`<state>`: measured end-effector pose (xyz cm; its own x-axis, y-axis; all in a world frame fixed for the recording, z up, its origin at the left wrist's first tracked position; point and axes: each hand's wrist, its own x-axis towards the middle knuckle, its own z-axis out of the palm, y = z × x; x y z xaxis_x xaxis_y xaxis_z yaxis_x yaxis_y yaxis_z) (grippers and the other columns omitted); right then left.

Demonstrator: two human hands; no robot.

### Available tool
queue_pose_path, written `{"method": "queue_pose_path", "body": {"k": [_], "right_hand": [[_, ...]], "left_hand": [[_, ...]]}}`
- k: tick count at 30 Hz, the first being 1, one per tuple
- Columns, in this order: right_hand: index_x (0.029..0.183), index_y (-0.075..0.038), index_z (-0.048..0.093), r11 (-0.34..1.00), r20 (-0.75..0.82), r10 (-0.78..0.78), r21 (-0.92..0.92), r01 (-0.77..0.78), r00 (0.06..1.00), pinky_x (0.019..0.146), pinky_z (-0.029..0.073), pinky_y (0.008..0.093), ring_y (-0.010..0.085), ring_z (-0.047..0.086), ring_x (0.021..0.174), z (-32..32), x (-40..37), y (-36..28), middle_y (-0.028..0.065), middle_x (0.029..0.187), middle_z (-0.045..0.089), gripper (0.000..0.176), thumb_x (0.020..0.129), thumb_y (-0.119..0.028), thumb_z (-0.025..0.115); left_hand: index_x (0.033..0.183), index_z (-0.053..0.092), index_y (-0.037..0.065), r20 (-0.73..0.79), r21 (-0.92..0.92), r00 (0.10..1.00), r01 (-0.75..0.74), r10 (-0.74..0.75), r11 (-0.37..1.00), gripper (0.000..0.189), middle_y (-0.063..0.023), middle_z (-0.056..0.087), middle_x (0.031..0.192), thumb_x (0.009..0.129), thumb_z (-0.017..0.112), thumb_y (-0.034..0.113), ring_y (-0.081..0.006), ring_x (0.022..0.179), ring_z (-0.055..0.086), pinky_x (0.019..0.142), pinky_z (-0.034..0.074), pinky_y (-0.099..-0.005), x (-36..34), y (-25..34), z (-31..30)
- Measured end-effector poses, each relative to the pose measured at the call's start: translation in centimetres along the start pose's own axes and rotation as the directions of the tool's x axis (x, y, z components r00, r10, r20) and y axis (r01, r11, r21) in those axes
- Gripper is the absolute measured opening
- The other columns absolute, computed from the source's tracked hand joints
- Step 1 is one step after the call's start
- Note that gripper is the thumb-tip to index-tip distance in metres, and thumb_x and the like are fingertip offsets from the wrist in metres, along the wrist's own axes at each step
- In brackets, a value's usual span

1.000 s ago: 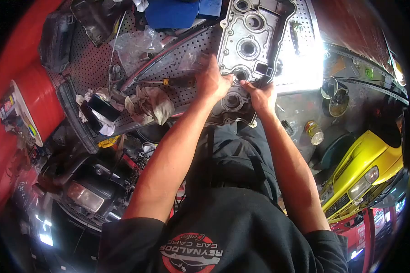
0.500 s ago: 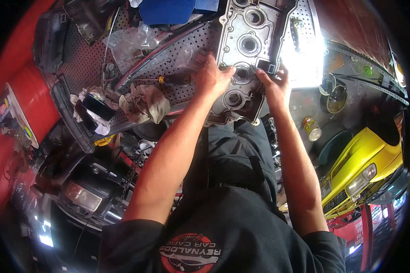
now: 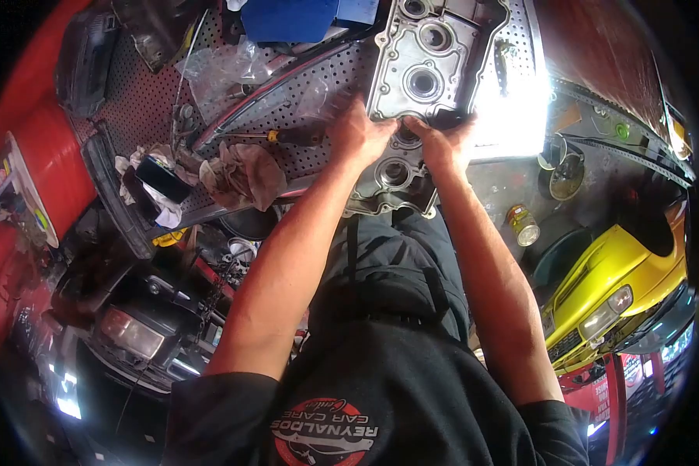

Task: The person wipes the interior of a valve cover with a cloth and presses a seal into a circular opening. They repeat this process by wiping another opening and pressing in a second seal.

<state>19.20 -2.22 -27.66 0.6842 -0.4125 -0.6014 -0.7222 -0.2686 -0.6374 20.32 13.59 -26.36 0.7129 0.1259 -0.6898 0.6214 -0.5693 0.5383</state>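
Note:
A grey metal engine cover (image 3: 396, 62) with several round ringed holes spans the top centre, its lower end near my legs. My left hand (image 3: 359, 136) grips its left edge, thumb lying on the face beside a ringed hole. On the opposite side my right hand (image 3: 444, 144) has its thumb at the same hole, the two thumb tips close together, and its fingers around a black part at the right edge. The fingertips of both hands are partly hidden. Left of my left hand lies a screwdriver (image 3: 297, 137) with a dark handle.
The perforated metal bench (image 3: 144, 116) holds a crumpled brown cloth (image 3: 245, 177), a dark phone-like object (image 3: 163, 180), clear plastic bags (image 3: 229, 68) and a blue box (image 3: 287, 19). A tin can (image 3: 523, 225) and a yellow car (image 3: 598, 287) are at the right. A headlight unit (image 3: 132, 332) is lower left.
My right hand has moved left across the cover, its thumb now at the ringed hole near my left thumb. The cover has shifted slightly, and the whole view has moved a little.

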Motion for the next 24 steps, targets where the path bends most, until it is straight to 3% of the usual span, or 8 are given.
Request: {"method": "queue_pose_path", "body": {"k": [5, 13, 20, 24], "right_hand": [[0.154, 0.007, 0.017, 0.990, -0.061, -0.017, -0.142, 0.008, 0.998, 0.120, 0.028, 0.0419, 0.0368, 0.036, 0.143, 0.4, 0.2, 0.7, 0.0265, 0.152, 0.035, 0.130, 0.061, -0.034, 0.097], [0.155, 0.006, 0.016, 0.976, -0.069, -0.058, -0.213, 0.042, 0.996, 0.121, 0.028, 0.0434, 0.0385, 0.033, 0.145, 0.6, 0.7, 1.7, 0.0278, 0.154, 0.033, 0.131, 0.061, -0.035, 0.097], [0.156, 0.005, 0.017, 0.947, -0.103, 0.015, -0.318, -0.047, 0.995, 0.120, 0.028, 0.0451, 0.0402, 0.033, 0.145, 0.3, -0.5, -0.7, 0.0283, 0.155, 0.033, 0.130, 0.062, -0.038, 0.096], [0.156, 0.005, 0.017, 0.962, -0.078, -0.054, -0.273, 0.030, 0.995, 0.120, 0.028, 0.0460, 0.0407, 0.033, 0.144, 0.4, 0.0, 0.8, 0.0288, 0.154, 0.033, 0.128, 0.064, -0.038, 0.095]], "left_hand": [[0.134, 0.056, 0.009, -0.016, 0.045, 1.000, 0.009, -0.008, 0.999, 0.068, -0.0208, 0.068, 0.122, 0.078, 0.081, 0.039, -0.0379, 0.115, 0.065, 0.100, 0.050, -0.0454, 0.1, 0.0, 0.3], [0.136, 0.055, 0.010, -0.001, 0.113, 1.000, 0.030, -0.030, 0.993, 0.072, -0.0220, 0.067, 0.124, 0.078, 0.080, 0.044, -0.0399, 0.116, 0.064, 0.101, 0.050, -0.0464, 0.3, 0.1, 0.3], [0.136, 0.053, 0.005, 0.012, 0.145, 0.998, 0.065, -0.068, 0.987, 0.074, -0.0251, 0.066, 0.125, 0.078, 0.079, 0.044, -0.0418, 0.117, 0.063, 0.103, 0.049, -0.0474, 0.0, 0.5, 0.1], [0.137, 0.052, 0.005, 0.007, 0.142, 0.998, 0.063, -0.065, 0.988, 0.075, -0.0252, 0.065, 0.127, 0.078, 0.080, 0.043, -0.0416, 0.118, 0.063, 0.103, 0.049, -0.0473, 0.3, 0.3, 0.4]]}}
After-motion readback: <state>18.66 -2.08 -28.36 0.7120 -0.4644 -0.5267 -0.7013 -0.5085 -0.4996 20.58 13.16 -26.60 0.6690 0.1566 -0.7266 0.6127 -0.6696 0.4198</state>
